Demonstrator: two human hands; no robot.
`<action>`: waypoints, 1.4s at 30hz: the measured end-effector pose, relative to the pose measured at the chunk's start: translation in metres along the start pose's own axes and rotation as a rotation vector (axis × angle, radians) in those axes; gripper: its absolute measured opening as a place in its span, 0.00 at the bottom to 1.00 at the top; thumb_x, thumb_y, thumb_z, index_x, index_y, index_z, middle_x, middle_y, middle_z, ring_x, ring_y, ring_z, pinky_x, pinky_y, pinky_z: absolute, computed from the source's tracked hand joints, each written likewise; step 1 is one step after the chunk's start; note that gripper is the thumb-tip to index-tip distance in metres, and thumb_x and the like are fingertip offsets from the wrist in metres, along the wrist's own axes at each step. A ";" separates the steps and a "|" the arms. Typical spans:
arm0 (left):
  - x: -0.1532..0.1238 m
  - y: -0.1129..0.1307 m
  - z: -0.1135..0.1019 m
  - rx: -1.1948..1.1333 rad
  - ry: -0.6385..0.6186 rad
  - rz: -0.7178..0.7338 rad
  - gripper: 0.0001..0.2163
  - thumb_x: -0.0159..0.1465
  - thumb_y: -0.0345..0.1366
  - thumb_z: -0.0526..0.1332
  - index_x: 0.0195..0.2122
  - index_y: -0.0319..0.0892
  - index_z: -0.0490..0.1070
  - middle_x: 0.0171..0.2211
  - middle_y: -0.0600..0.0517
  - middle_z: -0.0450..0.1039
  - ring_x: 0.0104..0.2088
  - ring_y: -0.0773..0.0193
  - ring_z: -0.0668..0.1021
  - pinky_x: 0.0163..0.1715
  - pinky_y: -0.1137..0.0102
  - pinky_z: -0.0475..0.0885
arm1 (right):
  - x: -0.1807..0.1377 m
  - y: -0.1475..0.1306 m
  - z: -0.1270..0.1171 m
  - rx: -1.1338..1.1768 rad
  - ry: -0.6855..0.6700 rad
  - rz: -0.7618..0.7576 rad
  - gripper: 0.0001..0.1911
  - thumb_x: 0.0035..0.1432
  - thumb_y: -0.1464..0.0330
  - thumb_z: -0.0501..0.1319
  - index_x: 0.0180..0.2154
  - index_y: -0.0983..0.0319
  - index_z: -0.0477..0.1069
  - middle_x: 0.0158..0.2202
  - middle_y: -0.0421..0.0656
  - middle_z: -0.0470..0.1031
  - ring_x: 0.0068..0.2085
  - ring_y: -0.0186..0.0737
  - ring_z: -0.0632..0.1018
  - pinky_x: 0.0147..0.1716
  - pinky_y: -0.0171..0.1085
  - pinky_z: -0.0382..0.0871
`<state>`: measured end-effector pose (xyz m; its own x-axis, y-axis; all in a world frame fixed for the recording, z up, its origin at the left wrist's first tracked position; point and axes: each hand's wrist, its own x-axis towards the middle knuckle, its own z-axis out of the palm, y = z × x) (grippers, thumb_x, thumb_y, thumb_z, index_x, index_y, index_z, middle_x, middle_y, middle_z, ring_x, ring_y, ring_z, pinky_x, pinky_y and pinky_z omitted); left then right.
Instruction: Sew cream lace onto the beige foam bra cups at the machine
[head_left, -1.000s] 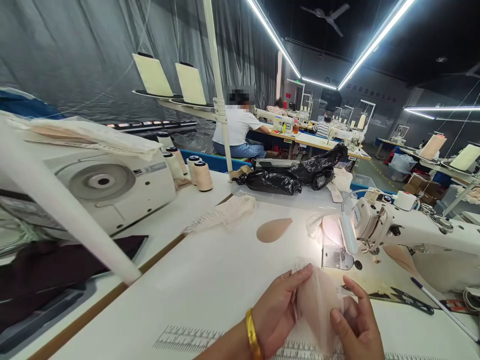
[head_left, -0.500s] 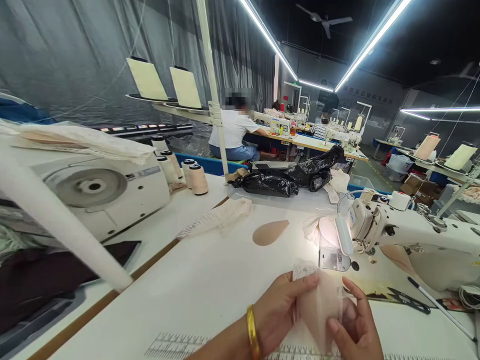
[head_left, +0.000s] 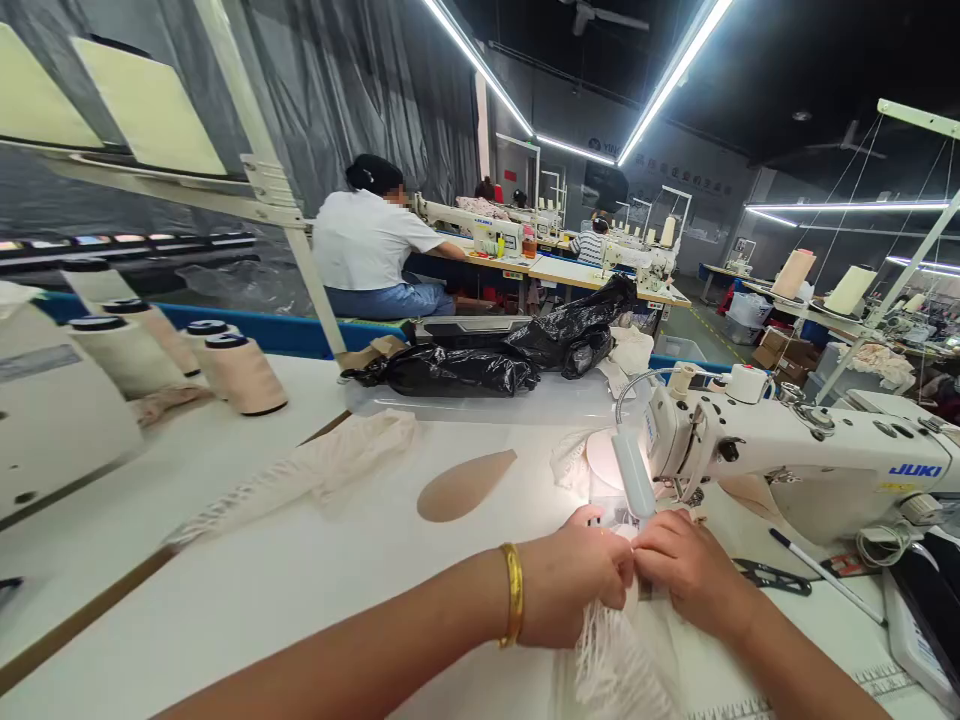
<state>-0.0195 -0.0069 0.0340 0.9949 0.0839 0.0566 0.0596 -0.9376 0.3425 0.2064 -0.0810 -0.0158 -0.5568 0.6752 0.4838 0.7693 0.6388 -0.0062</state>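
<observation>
My left hand (head_left: pixel 574 582), with a gold bangle at the wrist, is closed on a piece of pale sheer fabric (head_left: pixel 621 665) whose gathered edge hangs below the fingers. My right hand (head_left: pixel 686 560) pinches the same fabric just beside it. Both hands are at the needle end of a white sewing machine (head_left: pixel 806 455), under its small lit lamp (head_left: pixel 634 475). The needle and the fabric's far edge are hidden by the lamp and my fingers. To the left, a beige teardrop-shaped piece (head_left: pixel 465 487) lies flat on the white table (head_left: pixel 360 600).
A strip of white lace (head_left: pixel 315 475) lies at left, near thread cones (head_left: pixel 244 375). Black plastic bags (head_left: pixel 465 368) lie along the back edge. Black thread snips (head_left: pixel 772 576) and a white pen-like stick (head_left: pixel 829 578) are right of my hands. A co-worker (head_left: pixel 375 240) sits beyond.
Both hands have carried the fabric forward to the machine's needle area, and the fingers have closed in on it. My view has turned right and come nearer the machine.
</observation>
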 end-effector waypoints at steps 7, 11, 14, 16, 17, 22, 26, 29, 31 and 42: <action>0.000 -0.011 0.004 -0.009 0.029 -0.012 0.13 0.40 0.16 0.59 0.22 0.40 0.68 0.43 0.49 0.77 0.40 0.55 0.78 0.62 0.40 0.56 | -0.010 0.005 0.001 0.076 0.018 0.105 0.25 0.57 0.85 0.53 0.48 0.57 0.76 0.45 0.43 0.82 0.45 0.42 0.77 0.36 0.37 0.68; 0.000 -0.016 0.011 -0.048 0.078 0.010 0.14 0.38 0.16 0.58 0.23 0.40 0.69 0.43 0.49 0.76 0.41 0.54 0.78 0.61 0.40 0.57 | -0.012 0.009 0.003 0.056 -0.009 0.156 0.22 0.60 0.83 0.55 0.47 0.56 0.77 0.47 0.42 0.82 0.46 0.43 0.77 0.40 0.37 0.71; 0.001 -0.017 0.012 -0.043 0.088 0.007 0.15 0.38 0.16 0.58 0.23 0.40 0.70 0.44 0.49 0.77 0.41 0.53 0.79 0.62 0.40 0.55 | -0.014 0.011 0.005 0.042 -0.016 0.181 0.21 0.61 0.81 0.55 0.47 0.55 0.78 0.47 0.42 0.82 0.48 0.44 0.77 0.44 0.39 0.72; 0.001 -0.017 0.011 -0.033 0.079 -0.003 0.15 0.38 0.15 0.58 0.23 0.40 0.71 0.45 0.49 0.77 0.41 0.53 0.79 0.61 0.40 0.55 | -0.015 0.011 0.005 0.036 -0.014 0.182 0.21 0.61 0.81 0.55 0.47 0.55 0.77 0.47 0.43 0.82 0.48 0.44 0.77 0.44 0.39 0.72; 0.001 -0.016 0.010 -0.031 0.070 -0.005 0.14 0.39 0.15 0.59 0.23 0.40 0.71 0.45 0.49 0.77 0.41 0.53 0.79 0.61 0.40 0.56 | -0.015 0.010 0.005 0.035 -0.013 0.180 0.22 0.61 0.82 0.55 0.48 0.56 0.77 0.47 0.43 0.82 0.48 0.44 0.77 0.43 0.39 0.72; 0.001 -0.014 0.008 -0.039 0.042 -0.008 0.14 0.41 0.15 0.61 0.24 0.40 0.72 0.46 0.48 0.77 0.42 0.53 0.80 0.61 0.43 0.58 | -0.012 0.007 0.001 0.046 -0.008 0.163 0.23 0.59 0.83 0.53 0.48 0.57 0.76 0.47 0.44 0.82 0.46 0.44 0.78 0.35 0.37 0.70; 0.003 -0.020 0.013 -0.059 0.045 0.006 0.13 0.43 0.16 0.62 0.26 0.41 0.73 0.47 0.48 0.77 0.42 0.54 0.79 0.61 0.43 0.58 | -0.013 0.008 0.001 0.051 -0.007 0.154 0.25 0.57 0.84 0.53 0.49 0.57 0.75 0.47 0.44 0.82 0.45 0.44 0.78 0.33 0.36 0.68; 0.005 -0.025 0.017 -0.064 0.076 0.013 0.13 0.42 0.17 0.61 0.25 0.42 0.74 0.46 0.48 0.78 0.41 0.54 0.79 0.59 0.46 0.60 | -0.014 0.009 0.001 0.050 -0.014 0.180 0.24 0.57 0.83 0.54 0.49 0.57 0.75 0.48 0.43 0.82 0.46 0.45 0.78 0.33 0.36 0.68; 0.005 -0.026 0.016 -0.049 0.100 0.013 0.14 0.41 0.17 0.60 0.25 0.42 0.74 0.46 0.49 0.78 0.40 0.54 0.79 0.59 0.47 0.60 | -0.015 0.010 0.001 0.057 -0.021 0.200 0.23 0.57 0.82 0.55 0.47 0.56 0.76 0.47 0.42 0.82 0.46 0.45 0.78 0.35 0.36 0.69; 0.008 -0.027 0.007 0.039 0.190 0.012 0.10 0.47 0.18 0.60 0.24 0.41 0.68 0.40 0.53 0.78 0.38 0.59 0.79 0.54 0.58 0.61 | -0.018 0.010 -0.001 0.079 -0.004 0.200 0.24 0.60 0.83 0.53 0.50 0.55 0.74 0.47 0.43 0.82 0.48 0.46 0.78 0.44 0.42 0.72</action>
<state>-0.0130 0.0165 0.0188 0.9623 0.1313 0.2381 0.0546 -0.9511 0.3039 0.2246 -0.0869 -0.0232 -0.3968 0.7930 0.4623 0.8379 0.5186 -0.1704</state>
